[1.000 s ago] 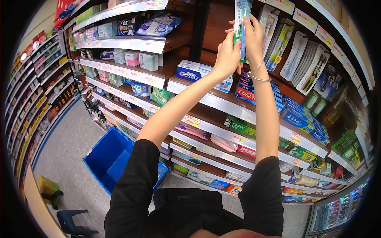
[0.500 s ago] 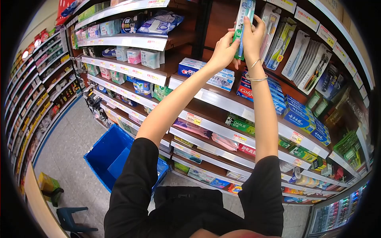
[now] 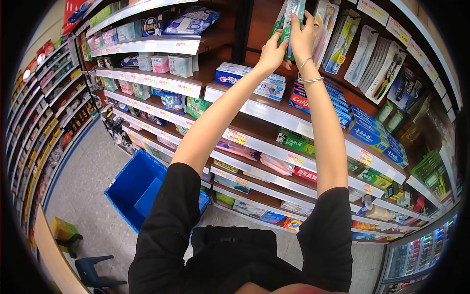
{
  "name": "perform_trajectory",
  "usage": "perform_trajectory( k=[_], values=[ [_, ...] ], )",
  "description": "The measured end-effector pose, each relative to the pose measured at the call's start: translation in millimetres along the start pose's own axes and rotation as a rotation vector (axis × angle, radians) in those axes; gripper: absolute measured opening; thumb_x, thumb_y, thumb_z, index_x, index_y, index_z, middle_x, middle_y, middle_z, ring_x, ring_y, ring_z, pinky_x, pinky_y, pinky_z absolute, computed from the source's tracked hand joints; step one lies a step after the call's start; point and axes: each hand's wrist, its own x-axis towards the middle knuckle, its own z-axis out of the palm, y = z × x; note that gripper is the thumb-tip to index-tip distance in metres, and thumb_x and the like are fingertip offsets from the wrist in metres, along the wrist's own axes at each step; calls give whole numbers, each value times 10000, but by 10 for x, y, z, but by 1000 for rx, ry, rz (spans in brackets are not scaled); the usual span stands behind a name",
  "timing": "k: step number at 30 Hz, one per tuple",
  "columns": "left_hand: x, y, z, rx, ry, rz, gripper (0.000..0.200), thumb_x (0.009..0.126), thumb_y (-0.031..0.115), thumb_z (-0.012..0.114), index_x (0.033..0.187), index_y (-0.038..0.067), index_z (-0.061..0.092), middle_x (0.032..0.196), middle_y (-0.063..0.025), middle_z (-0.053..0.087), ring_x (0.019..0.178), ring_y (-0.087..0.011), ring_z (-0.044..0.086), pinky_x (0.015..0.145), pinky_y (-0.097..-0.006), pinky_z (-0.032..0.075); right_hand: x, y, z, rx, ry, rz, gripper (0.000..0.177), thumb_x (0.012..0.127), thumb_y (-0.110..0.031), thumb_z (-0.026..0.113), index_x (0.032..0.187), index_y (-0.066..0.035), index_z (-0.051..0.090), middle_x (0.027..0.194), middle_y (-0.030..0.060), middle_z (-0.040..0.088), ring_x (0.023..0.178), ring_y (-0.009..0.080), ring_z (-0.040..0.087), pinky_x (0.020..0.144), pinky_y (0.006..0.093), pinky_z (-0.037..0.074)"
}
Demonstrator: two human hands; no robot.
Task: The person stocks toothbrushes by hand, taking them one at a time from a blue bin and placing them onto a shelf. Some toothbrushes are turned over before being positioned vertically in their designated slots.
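Bright, even overhead store light fell across the aisle, leaving the floor [image 3: 83,186] pale and the shelf edges [image 3: 274,120] washed almost white. Glare streaked the hanging plastic packs [image 3: 377,63] at right. A fisheye lens bent the shelves into curves and ringed the frame in black vignette. The left hand [image 3: 270,50] and right hand [image 3: 302,35], closed on a toothbrush pack [image 3: 293,7] at the top edge, appeared slightly soft. Recesses beneath the shelves lay in brown shadow, and the distant racks [image 3: 44,98] at left blurred.

Blue crate [image 3: 131,188] beside stocked shelves [image 3: 274,120]
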Motion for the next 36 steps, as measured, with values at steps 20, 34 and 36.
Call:
perform_trajectory(
  k=[20,34,36],
  values=[
    [-1069,-252,-272,101,271,167,286,859,-16,446,1144,-27,422,1039,-149,483,654,-158,609,537,-266,506,-1389,-316,-272,-225,-46,-105,546,807,-46,541,1312,9,338,1336,234,328,1251,364,347,1023,423,307],
    [-5653,-1289,-1373,556,667,-795,181,781,-63,401,870,-8,547,745,-120,572,708,-212,584,642,-322,456,-5289,-685,248,267,-841,546,140,782,19,479,686,-6,578,670,105,593,629,221,603,565,302,458],
    [-6243,-1208,-1530,827,555,-898,148,782,-47,408,847,-13,536,762,-170,577,739,-308,592,676,-387,457,-5917,-706,309,240,-960,579,142,770,-6,487,649,-16,561,647,102,589,619,254,587,582,340,450]
  ],
)
